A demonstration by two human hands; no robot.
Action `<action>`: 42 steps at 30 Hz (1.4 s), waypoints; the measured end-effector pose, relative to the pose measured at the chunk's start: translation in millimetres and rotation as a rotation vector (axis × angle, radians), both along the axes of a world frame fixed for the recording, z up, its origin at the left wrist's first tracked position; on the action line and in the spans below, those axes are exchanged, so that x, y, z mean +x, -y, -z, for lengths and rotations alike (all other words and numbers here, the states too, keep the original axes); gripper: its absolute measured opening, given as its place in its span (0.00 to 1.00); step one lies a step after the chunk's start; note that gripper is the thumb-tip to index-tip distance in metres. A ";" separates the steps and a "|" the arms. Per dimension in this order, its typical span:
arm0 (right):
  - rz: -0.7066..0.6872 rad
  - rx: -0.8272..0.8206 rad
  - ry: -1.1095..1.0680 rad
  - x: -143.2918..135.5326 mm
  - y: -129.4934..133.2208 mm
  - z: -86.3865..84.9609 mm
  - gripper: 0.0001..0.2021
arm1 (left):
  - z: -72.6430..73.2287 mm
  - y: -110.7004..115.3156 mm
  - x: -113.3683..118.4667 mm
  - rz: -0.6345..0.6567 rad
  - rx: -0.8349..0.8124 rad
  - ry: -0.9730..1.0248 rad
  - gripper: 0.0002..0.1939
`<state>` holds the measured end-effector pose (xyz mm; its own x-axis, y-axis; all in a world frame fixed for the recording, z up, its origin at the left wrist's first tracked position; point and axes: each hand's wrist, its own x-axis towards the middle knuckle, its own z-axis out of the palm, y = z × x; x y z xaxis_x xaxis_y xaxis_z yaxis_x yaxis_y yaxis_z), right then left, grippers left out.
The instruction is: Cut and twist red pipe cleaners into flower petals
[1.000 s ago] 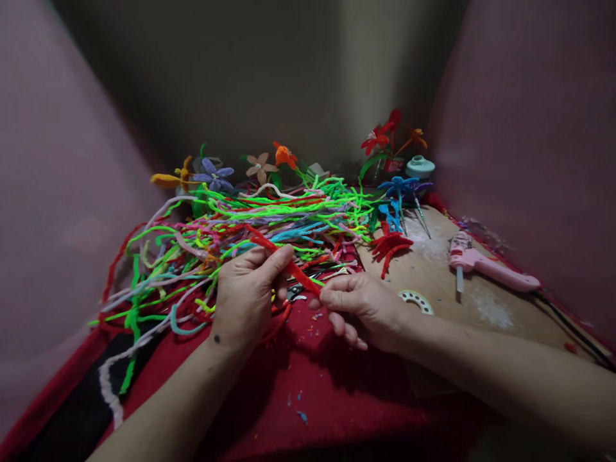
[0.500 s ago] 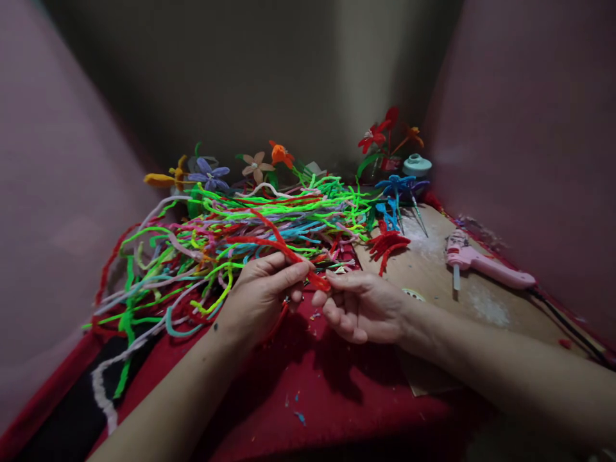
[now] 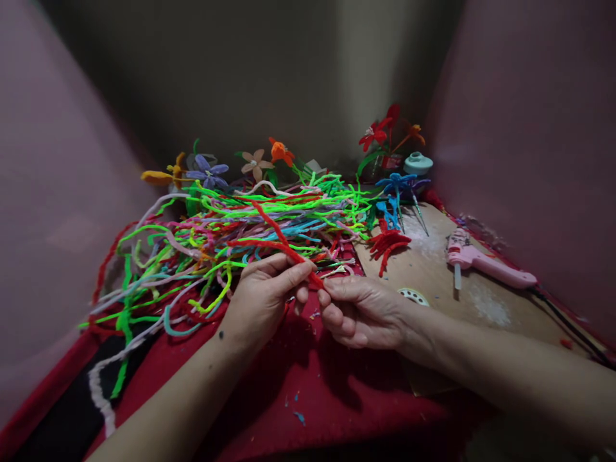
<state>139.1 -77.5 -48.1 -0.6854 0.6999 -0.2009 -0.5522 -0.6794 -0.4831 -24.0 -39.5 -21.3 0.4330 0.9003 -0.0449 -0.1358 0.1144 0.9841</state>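
Note:
A folded red pipe cleaner (image 3: 274,224) runs between my two hands, its two loose ends pointing up and to the left. My left hand (image 3: 269,289) pinches it between thumb and forefinger. With thumb and fingertips, my right hand (image 3: 359,311) grips its near end, the other fingers curled beneath. Behind my left hand lies a large heap of pipe cleaners (image 3: 283,208) in green, pink, blue, red and white. Some bent red pieces (image 3: 387,244) rest beyond my right hand.
A pink glue gun (image 3: 491,266) with a black cord lies on a brown board (image 3: 437,276) at the right. Pipe-cleaner flowers, including a purple one (image 3: 208,170) and an orange one (image 3: 280,152), stand along the back. Red cloth (image 3: 269,398) covers the table, with small scraps on it.
My right thumb and fingers have closed over the near end of the red pipe cleaner, which showed as a loop before. Both hands have shifted only slightly.

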 end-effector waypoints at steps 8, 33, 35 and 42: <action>0.113 0.297 0.248 -2.5 0.2 -4.7 0.13 | -8.4 8.1 1.8 -0.036 0.017 -0.083 0.10; 0.314 0.395 0.410 -6.1 2.4 -1.9 0.11 | -1.0 7.6 8.3 -0.095 0.003 -0.143 0.13; 0.333 0.372 0.413 -6.3 1.7 -1.3 0.10 | -2.0 9.3 10.1 -0.084 -0.006 -0.145 0.12; 0.335 0.303 0.472 -7.3 2.4 -5.7 0.09 | -2.8 10.0 11.6 -0.088 -0.030 -0.131 0.12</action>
<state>131.8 -79.8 -42.4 -0.3067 0.9332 -0.1871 -0.3924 -0.3031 -0.8684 -12.4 -49.4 -18.5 0.3415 0.9318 -0.1231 -0.0177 0.1373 0.9904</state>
